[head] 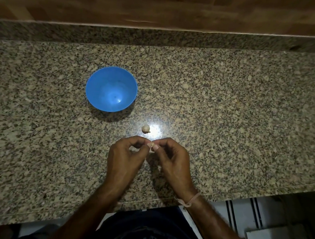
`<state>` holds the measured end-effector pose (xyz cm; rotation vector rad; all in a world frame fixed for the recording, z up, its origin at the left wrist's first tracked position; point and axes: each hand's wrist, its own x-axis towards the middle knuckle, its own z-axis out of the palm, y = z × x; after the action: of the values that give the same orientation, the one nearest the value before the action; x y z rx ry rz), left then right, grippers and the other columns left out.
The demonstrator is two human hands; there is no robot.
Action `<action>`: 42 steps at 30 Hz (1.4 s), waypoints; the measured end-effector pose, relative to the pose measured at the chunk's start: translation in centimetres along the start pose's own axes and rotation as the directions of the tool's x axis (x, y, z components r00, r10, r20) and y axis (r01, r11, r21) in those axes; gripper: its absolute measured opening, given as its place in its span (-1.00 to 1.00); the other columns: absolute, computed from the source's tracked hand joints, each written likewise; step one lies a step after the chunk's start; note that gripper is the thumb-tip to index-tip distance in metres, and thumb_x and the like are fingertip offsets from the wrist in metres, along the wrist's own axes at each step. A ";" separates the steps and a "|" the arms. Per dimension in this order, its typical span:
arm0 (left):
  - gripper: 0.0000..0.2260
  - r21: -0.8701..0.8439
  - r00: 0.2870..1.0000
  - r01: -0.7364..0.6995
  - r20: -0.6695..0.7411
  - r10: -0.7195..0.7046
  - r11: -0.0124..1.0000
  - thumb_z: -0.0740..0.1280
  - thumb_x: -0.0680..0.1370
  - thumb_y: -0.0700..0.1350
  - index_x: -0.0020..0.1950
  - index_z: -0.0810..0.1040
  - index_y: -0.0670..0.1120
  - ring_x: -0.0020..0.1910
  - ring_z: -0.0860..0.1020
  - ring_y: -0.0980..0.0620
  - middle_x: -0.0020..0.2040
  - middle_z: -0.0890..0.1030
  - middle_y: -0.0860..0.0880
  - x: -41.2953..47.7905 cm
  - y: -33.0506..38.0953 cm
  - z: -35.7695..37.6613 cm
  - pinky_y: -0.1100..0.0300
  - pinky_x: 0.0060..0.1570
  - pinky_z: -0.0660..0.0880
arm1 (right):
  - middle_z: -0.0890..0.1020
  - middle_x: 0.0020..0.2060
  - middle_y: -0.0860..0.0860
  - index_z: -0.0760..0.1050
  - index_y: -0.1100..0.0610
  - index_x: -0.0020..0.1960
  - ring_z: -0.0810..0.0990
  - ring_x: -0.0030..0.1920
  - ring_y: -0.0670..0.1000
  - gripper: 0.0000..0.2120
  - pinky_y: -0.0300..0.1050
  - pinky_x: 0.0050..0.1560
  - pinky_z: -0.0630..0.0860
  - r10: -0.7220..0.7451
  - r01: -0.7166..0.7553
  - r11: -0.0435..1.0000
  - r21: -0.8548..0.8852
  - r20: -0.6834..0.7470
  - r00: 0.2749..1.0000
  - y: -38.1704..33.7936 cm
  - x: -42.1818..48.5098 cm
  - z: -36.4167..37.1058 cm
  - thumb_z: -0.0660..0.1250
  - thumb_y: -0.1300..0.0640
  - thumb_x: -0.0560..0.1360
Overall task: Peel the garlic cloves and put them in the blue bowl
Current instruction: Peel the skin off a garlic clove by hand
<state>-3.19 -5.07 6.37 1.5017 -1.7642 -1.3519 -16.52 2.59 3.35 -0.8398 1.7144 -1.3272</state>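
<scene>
A small pale garlic clove (152,144) is pinched between the fingertips of my left hand (127,154) and my right hand (170,157), held just above the granite counter near its front edge. Most of that clove is hidden by my fingers. A second garlic clove (145,128) in its skin lies on the counter just beyond my hands, beside a bright light reflection. The blue bowl (95,81) stands upright further back and to the left, and nothing shows inside it.
The speckled granite counter (227,115) runs across the view, with a raised granite lip and a wooden wall (160,7) behind. Its front edge crosses below my wrists. My dark clothing and a tiled floor show beneath.
</scene>
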 end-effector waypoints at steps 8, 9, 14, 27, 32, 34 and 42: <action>-0.87 -0.101 0.999 0.009 0.048 -0.004 0.995 0.49 0.57 -0.16 -0.10 0.75 0.07 -0.18 0.70 0.11 -0.20 0.74 0.14 0.1 0.4 -0.4 0.31 -0.26 0.54 | 0.76 -0.05 0.03 0.70 0.12 0.07 0.74 0.02 0.12 -0.89 0.33 0.06 0.65 -0.005 0.005 1.000 -0.012 -0.002 1.000 0.0 0.1 -0.1 0.39 0.17 0.66; -0.88 -0.101 0.999 0.007 0.053 -0.001 0.995 0.49 0.57 -0.15 -0.09 0.76 0.07 -0.17 0.70 0.11 -0.19 0.74 0.14 0.2 0.3 -0.5 0.30 -0.25 0.55 | 0.76 -0.05 0.03 0.70 0.12 0.07 0.74 0.02 0.11 -0.89 0.32 0.06 0.65 -0.005 0.005 1.000 -0.015 0.000 1.000 0.0 0.1 -0.1 0.38 0.17 0.66; -0.92 -0.132 0.997 0.014 0.072 -0.005 0.991 0.50 0.55 -0.15 -0.06 0.77 0.03 -0.09 0.70 0.19 -0.14 0.75 0.15 0.1 0.0 -0.4 0.28 -0.13 0.56 | 0.75 -0.09 -0.01 0.69 0.13 0.06 0.74 -0.02 0.06 -0.89 0.26 0.04 0.65 -0.010 0.010 0.999 -0.052 -0.012 1.000 -0.3 -0.1 -0.1 0.38 0.22 0.66; -0.90 -0.196 0.999 0.039 0.041 -0.031 0.980 0.50 0.56 -0.18 -0.08 0.75 0.02 -0.19 0.70 0.05 -0.19 0.74 0.09 -0.5 -0.4 0.3 0.15 -0.21 0.59 | 0.76 -0.09 -0.01 0.69 0.07 0.07 0.74 -0.03 0.04 -0.87 0.27 0.03 0.65 0.057 -0.058 0.995 -0.077 -0.020 0.998 -0.1 -0.5 0.2 0.35 0.15 0.67; -0.91 -0.185 1.000 0.030 0.013 -0.028 0.982 0.49 0.57 -0.17 -0.05 0.75 0.02 -0.12 0.71 0.15 -0.16 0.75 0.11 -0.5 -0.5 0.3 0.19 -0.12 0.59 | 0.77 -0.06 0.02 0.70 0.09 0.08 0.75 0.01 0.08 -0.89 0.29 0.09 0.65 0.083 -0.084 0.996 -0.022 -0.009 0.996 0.0 -0.5 0.3 0.39 0.14 0.66; -0.92 -0.160 1.000 0.022 -0.014 -0.024 0.987 0.49 0.57 -0.15 -0.06 0.75 0.03 -0.12 0.70 0.15 -0.16 0.74 0.11 -0.6 -0.5 0.4 0.17 -0.13 0.57 | 0.77 -0.05 0.03 0.70 0.12 0.08 0.75 0.02 0.09 -0.91 0.30 0.11 0.65 0.091 -0.091 0.996 0.019 -0.006 0.996 -0.1 -0.5 0.4 0.44 0.15 0.63; -0.82 -0.227 0.996 0.074 -0.021 -0.081 0.971 0.46 0.56 -0.27 -0.11 0.74 0.00 -0.18 0.68 0.20 -0.20 0.74 0.11 -0.6 0.3 0.8 0.38 -0.17 0.54 | 0.78 -0.07 0.02 0.75 0.14 0.05 0.76 0.03 0.07 -0.93 0.26 0.14 0.66 0.118 -0.114 0.991 0.062 -0.055 0.991 -0.5 -0.3 0.6 0.50 0.19 0.58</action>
<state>-3.77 -4.21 6.46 1.4702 -1.4896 -1.5043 -15.80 2.43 3.82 -0.6630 1.7335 -1.3286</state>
